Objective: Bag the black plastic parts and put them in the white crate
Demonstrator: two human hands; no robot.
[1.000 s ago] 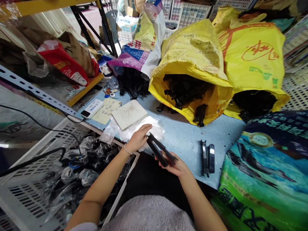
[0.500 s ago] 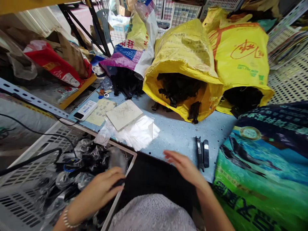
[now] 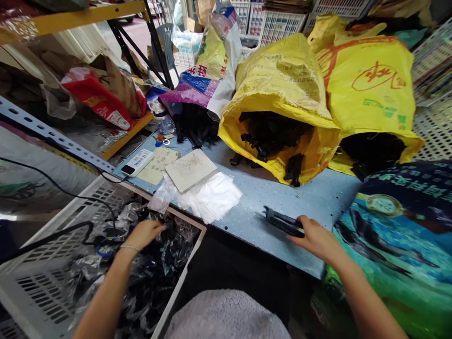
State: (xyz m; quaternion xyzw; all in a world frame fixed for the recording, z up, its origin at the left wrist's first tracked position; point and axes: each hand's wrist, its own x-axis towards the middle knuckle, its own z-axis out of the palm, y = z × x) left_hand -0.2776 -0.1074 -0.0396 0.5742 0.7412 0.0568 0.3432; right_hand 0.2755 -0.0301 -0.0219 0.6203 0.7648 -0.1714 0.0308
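Observation:
At the right of the blue tabletop, my right hand point(image 3: 316, 238) grips a long black plastic part point(image 3: 282, 222), lifted at a slant and slightly blurred. Whether it is one piece or a pair laid together, I cannot tell. My left hand point(image 3: 143, 235) is over the white crate point(image 3: 42, 282), above black parts in clear plastic bags point(image 3: 173, 249). Its fingers are pressed together, and whatever they pinch is too small to make out. Close to its fingertips, a stack of thin clear bags point(image 3: 219, 197) lies on the tabletop under a flat grey slab point(image 3: 192, 169).
Yellow sacks point(image 3: 282, 75) with black parts in their mouths stand along the back, beside a purple and white sack point(image 3: 197, 89). A green and blue sack point(image 3: 399, 254) bounds the right side. A white device point(image 3: 137, 162) lies at left; a black cable point(image 3: 56, 188) crosses the crate.
My right hand has moved right and picked up the black part from the tabletop. My left hand has moved up and away from the crate's near edge; the bagged item by it is gone from there.

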